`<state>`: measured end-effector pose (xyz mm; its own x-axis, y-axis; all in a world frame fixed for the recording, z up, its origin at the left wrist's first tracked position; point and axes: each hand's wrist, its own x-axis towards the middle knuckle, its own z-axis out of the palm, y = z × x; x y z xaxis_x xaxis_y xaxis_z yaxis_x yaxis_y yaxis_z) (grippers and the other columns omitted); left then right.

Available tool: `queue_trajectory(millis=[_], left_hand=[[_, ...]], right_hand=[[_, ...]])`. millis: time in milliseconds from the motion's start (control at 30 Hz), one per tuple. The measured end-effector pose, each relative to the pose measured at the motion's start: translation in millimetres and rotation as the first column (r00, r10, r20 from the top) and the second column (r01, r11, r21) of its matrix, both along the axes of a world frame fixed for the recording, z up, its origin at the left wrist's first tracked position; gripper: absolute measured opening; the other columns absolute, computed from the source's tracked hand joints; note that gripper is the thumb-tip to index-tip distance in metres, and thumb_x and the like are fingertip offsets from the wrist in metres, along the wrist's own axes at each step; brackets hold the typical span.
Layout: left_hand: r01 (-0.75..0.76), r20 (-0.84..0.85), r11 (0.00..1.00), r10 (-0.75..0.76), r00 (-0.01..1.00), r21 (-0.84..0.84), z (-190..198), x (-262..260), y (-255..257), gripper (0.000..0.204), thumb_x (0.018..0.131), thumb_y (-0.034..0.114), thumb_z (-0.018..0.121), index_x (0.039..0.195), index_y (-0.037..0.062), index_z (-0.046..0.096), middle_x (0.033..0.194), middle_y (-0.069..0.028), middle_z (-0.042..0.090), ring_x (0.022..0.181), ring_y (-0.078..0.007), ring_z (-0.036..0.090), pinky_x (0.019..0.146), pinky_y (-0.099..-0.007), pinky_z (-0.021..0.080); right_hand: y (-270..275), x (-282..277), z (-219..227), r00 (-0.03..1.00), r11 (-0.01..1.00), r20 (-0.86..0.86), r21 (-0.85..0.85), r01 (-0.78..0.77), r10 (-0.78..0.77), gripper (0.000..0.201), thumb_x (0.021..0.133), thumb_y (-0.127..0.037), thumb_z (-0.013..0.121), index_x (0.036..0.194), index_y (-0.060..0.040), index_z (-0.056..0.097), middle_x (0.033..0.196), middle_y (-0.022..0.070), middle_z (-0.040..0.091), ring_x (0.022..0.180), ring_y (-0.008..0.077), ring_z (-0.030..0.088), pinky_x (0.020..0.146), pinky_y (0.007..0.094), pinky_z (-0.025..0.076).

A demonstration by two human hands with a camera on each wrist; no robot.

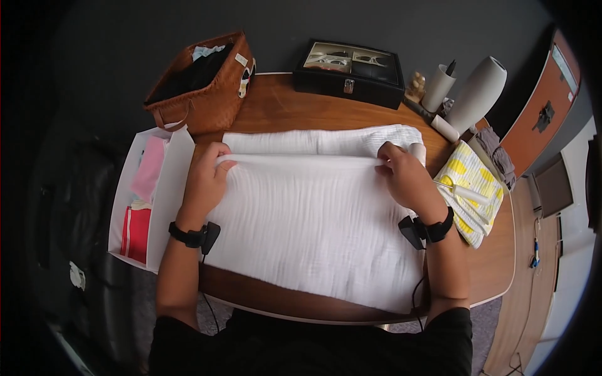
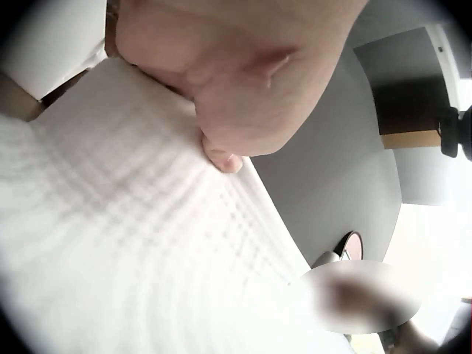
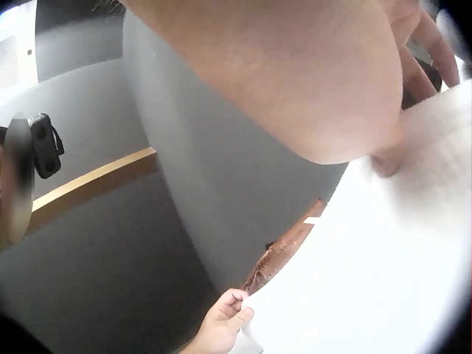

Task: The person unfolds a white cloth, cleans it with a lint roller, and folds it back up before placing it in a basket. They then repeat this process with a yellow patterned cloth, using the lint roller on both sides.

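Observation:
A white crinkled muslin cloth (image 1: pixel 313 232) spreads across the table, its lower edge reaching toward the table's front. Its raised edge runs as a taut line between both hands, with another layer of the cloth showing behind it. At one end of that edge, my left hand (image 1: pixel 210 178) pinches the fabric between thumb and fingers. My right hand (image 1: pixel 406 178) grips the other end in the same way. In the left wrist view the thumb (image 2: pixel 225 158) lies against the cloth (image 2: pixel 133 243). The right wrist view shows the cloth (image 3: pixel 383 265) hanging from the right hand (image 3: pixel 324 88).
Left of the cloth stands a white box (image 1: pixel 174 188) with pink and red folded fabric; behind it is a brown woven basket (image 1: pixel 213 94). A black eyewear case (image 1: pixel 351 89) sits at the back. A grey-white vase (image 1: pixel 480 94) and a yellow-patterned cloth (image 1: pixel 467 169) are at right.

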<state>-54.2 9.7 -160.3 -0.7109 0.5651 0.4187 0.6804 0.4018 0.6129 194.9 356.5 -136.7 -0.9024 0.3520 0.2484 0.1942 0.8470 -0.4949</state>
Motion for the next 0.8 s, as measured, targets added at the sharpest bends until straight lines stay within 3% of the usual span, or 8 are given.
queue_trajectory(millis=[167,267,333,367,500,633,733,800], left_hand=[[0.020,-0.223,0.992,0.007,0.975,0.121,54,1,-5,0.012,0.101,0.004,0.068,0.111,-0.0006,0.063,0.099,-0.0128,0.068,0.095,-0.0250,0.068,0.090,-0.0336,0.053],[0.043,-0.239,0.982,0.003,0.971,0.187,93,-3,-11,0.013,0.101,0.005,0.069,0.113,0.0012,0.065,0.101,-0.0138,0.071,0.093,-0.0279,0.070,0.086,-0.0360,0.054],[0.050,-0.198,0.968,0.000,0.980,0.248,123,0,-15,0.012,0.101,0.004,0.070,0.112,0.0002,0.066,0.100,-0.0115,0.072,0.095,-0.0213,0.070,0.089,-0.0333,0.054],[0.062,-0.223,0.963,-0.002,0.975,0.262,139,0,-19,0.012,0.101,0.004,0.070,0.111,0.0001,0.067,0.100,-0.0109,0.073,0.096,-0.0201,0.069,0.089,-0.0330,0.054],[0.060,-0.301,0.952,0.035,0.953,0.300,189,4,-33,0.015,0.102,0.006,0.069,0.115,0.0012,0.073,0.103,-0.0099,0.076,0.097,-0.0185,0.070,0.089,-0.0321,0.055],[0.066,-0.452,0.974,0.040,0.891,0.216,225,12,-44,0.014,0.102,0.010,0.069,0.111,0.0010,0.075,0.103,-0.0092,0.076,0.095,-0.0220,0.071,0.088,-0.0327,0.055],[0.041,-0.466,0.980,0.056,0.883,0.197,240,15,-51,0.014,0.102,0.011,0.069,0.111,0.0012,0.074,0.103,-0.0096,0.076,0.095,-0.0219,0.071,0.088,-0.0332,0.055],[0.029,-0.478,0.984,0.060,0.876,0.176,244,19,-52,0.014,0.102,0.013,0.069,0.109,0.0010,0.074,0.102,-0.0102,0.075,0.094,-0.0235,0.071,0.088,-0.0348,0.054]], right_hand=[[-9,2,35,0.978,0.997,-0.195,-0.010,0.077,-0.078,0.017,0.101,-0.006,0.068,0.115,0.0003,0.062,0.107,0.0266,0.073,0.101,0.0467,0.071,0.087,0.0509,0.055],[-10,-1,64,0.947,0.998,-0.317,-0.002,0.056,-0.054,0.018,0.107,-0.015,0.066,0.115,0.0000,0.062,0.103,0.0252,0.073,0.096,0.0450,0.071,0.084,0.0477,0.055],[-17,1,99,0.948,0.998,-0.313,-0.036,0.054,-0.063,0.019,0.109,-0.018,0.064,0.116,-0.0003,0.062,0.101,0.0249,0.072,0.093,0.0437,0.071,0.082,0.0454,0.055],[-13,0,107,0.930,1.000,-0.366,0.019,-0.013,0.019,0.024,0.109,-0.024,0.067,0.117,-0.0013,0.064,0.097,0.0181,0.073,0.088,0.0327,0.072,0.080,0.0408,0.055],[-3,15,157,0.963,0.977,-0.204,-0.085,-0.195,0.174,0.046,0.096,-0.035,0.086,0.122,-0.0018,0.067,0.097,0.0053,0.072,0.091,0.0145,0.068,0.081,0.0354,0.055],[-20,21,182,0.931,0.944,-0.160,0.084,-0.319,0.329,0.062,0.081,-0.033,0.099,0.124,0.0009,0.069,0.100,0.0117,0.075,0.094,0.0223,0.072,0.085,0.0362,0.057],[-16,21,180,0.986,0.981,0.060,0.108,-0.163,0.157,0.058,0.081,-0.031,0.098,0.120,0.0027,0.072,0.106,0.0157,0.075,0.094,0.0285,0.072,0.085,0.0383,0.058],[-9,18,167,0.986,0.979,-0.015,0.120,-0.165,0.168,0.047,0.084,-0.027,0.095,0.113,0.0027,0.074,0.107,0.0164,0.074,0.093,0.0315,0.071,0.083,0.0397,0.057]])
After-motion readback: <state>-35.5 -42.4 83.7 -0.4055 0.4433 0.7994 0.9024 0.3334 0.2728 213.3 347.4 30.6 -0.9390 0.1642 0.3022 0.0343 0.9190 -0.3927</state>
